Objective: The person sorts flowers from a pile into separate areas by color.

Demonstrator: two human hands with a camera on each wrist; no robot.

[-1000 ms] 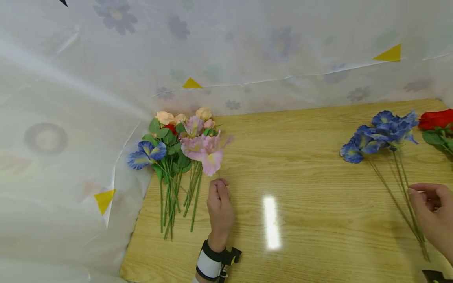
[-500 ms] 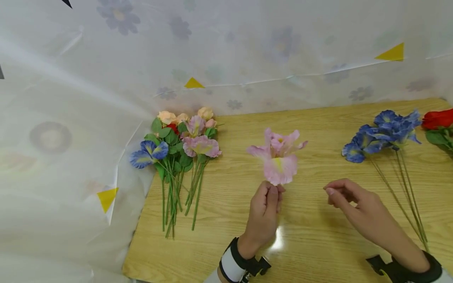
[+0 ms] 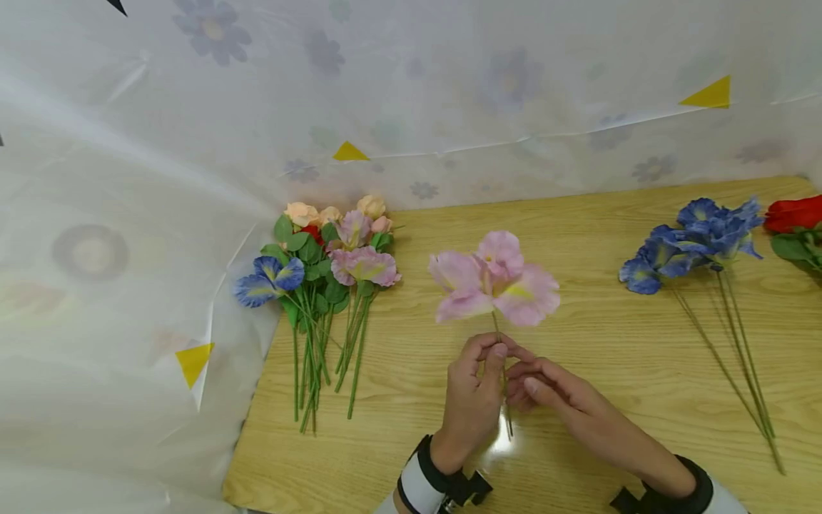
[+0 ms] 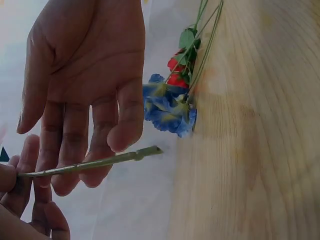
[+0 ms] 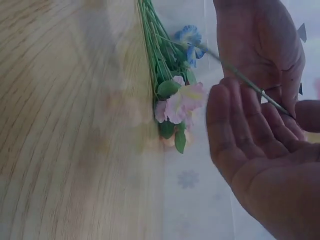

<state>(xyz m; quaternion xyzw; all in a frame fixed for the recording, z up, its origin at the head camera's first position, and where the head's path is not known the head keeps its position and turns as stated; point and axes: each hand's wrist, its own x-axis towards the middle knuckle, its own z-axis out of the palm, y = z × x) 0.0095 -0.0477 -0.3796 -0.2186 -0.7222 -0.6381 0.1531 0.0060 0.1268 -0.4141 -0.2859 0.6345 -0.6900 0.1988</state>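
Head view: my left hand (image 3: 472, 400) pinches the thin green stem (image 3: 504, 389) of the pink flower (image 3: 493, 278), held up over the middle of the worktop (image 3: 578, 371), bloom toward the far side. My right hand (image 3: 559, 400) is right against it, fingers loosely extended along the stem; contact likely, but I see no closed grip. The flower looks artificial: light, soft fabric petals, a stiff wiry stem, probably a bit slick. I'd take hold on the stem below the bloom, not on the petals, which would crush or bend. Mixed bunch (image 3: 321, 285) lies at the worktop's left edge, blue flowers (image 3: 693, 243) well apart at far right, a red flower (image 3: 793, 214) just beyond them. Plastic sheet (image 3: 160, 143) backs the far and left sides. Nothing sits between my hands and either pile.

Left wrist view: the stem's cut end (image 4: 147, 151) pokes out past the right hand's fingers (image 4: 90, 150), which are straight and relaxed, not curled round it. Left fingers (image 4: 10, 175) clamp the stem at lower left.

Right wrist view: right palm open, fingers (image 5: 240, 130) extended; the stem (image 5: 245, 80) runs between both hands. The bunch (image 5: 172, 95) lies behind at the worktop edge.
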